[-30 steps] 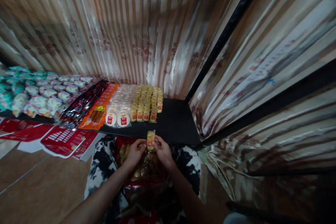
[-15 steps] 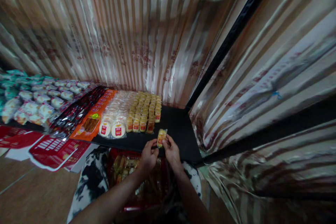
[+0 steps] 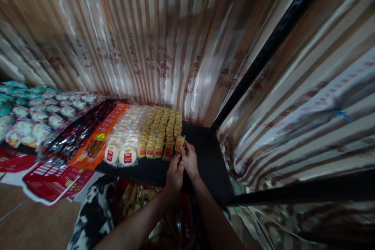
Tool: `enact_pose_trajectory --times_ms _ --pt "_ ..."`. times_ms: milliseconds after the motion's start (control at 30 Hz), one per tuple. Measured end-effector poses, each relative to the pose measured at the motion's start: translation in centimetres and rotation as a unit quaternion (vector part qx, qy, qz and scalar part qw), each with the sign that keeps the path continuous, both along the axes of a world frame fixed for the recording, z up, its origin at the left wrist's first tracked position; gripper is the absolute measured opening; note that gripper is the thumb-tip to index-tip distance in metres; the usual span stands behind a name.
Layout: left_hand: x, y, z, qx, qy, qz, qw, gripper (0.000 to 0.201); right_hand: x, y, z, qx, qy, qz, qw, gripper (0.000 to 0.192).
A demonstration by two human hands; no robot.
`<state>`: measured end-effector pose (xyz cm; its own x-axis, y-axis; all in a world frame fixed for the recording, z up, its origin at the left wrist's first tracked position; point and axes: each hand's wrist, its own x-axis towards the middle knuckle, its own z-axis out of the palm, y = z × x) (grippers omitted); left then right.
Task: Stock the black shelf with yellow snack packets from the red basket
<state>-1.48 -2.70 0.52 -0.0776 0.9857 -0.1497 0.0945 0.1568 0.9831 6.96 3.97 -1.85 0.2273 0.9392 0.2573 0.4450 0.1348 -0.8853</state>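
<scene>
Both my hands hold one small yellow snack packet (image 3: 179, 143) with a red label. My left hand (image 3: 175, 174) pinches its lower edge and my right hand (image 3: 190, 158) grips its right side. The packet stands against the right end of the front row of like yellow packets (image 3: 163, 131), lined up in several rows on a black shelf (image 3: 205, 156). Left of those rows lie round white cakes with red labels (image 3: 124, 152). Below my arms, a red bag of more packets (image 3: 140, 195) rests on my lap.
Orange packets (image 3: 101, 136), dark red-black packets (image 3: 73, 136) and teal-and-white packets (image 3: 29, 113) fill the shelf to the left. Red printed sheets (image 3: 49, 172) hang off its front edge. Striped shiny curtains and black frame bars (image 3: 275, 43) close in the back and right.
My hands carried the yellow packet up from my lap and forward onto the shelf, to the right end of the front row. The view tilted and shifted with them.
</scene>
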Motion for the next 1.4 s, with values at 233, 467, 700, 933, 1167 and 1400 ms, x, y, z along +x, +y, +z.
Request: enact_pose_trajectory --times_ms 233,467,700,933,1167,1400 --pt "0.0 0.9 -0.3 -0.004 -0.048 -0.006 0.999 0.048 -0.4 0.9 -0.7 0.004 -0.009 0.002 1.000 0.042" --pt "0.0 1.0 -0.9 0.004 -0.078 -0.025 0.997 0.053 -0.3 0.7 -0.9 0.006 0.019 0.015 1.000 0.047" --pt "0.1 1.5 -1.5 0.011 -0.104 -0.034 0.994 0.059 -0.3 1.0 -1.0 0.014 0.048 0.048 0.998 0.043" --pt "0.4 1.6 -2.0 0.012 -0.102 -0.013 0.995 0.057 -0.4 0.8 -0.9 0.017 0.064 0.027 0.997 0.041" --pt "0.5 1.8 -1.5 0.010 -0.103 -0.009 0.995 0.052 -0.6 0.7 -0.7 0.012 0.070 0.007 0.997 0.035" --pt "0.4 2.4 -2.1 0.010 -0.078 -0.007 0.997 0.049 -0.7 0.9 -1.2 0.027 0.051 0.007 0.998 0.033"
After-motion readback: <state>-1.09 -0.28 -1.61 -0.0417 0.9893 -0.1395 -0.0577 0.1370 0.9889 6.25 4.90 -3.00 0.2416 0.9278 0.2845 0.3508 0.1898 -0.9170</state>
